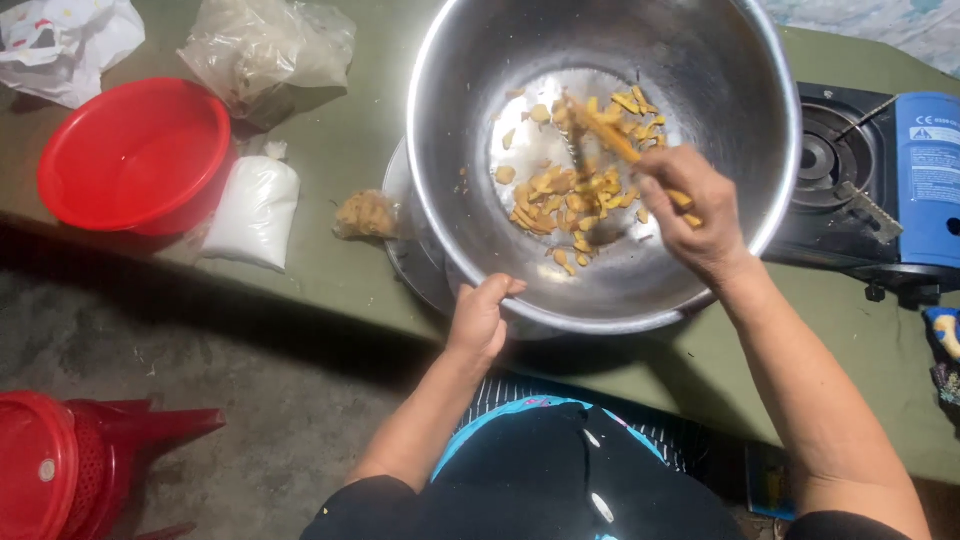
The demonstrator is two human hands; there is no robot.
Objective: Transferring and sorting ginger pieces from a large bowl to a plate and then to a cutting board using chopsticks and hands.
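Left hand [482, 318] at the near rim of the steel bowl [720, 60], fingers curled over the edge, forearm bare, right hand [693, 212] over the bowl's right side, fist closed on chopsticks [600, 125], wrist bent inward

Head camera – looks steeply down, close over table [340, 150].

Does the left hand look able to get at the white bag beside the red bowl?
Probably yes: the left hand grips the steel bowl's near rim, and the white bag lies to its left on open green cloth with nothing between. It would have to let go first.
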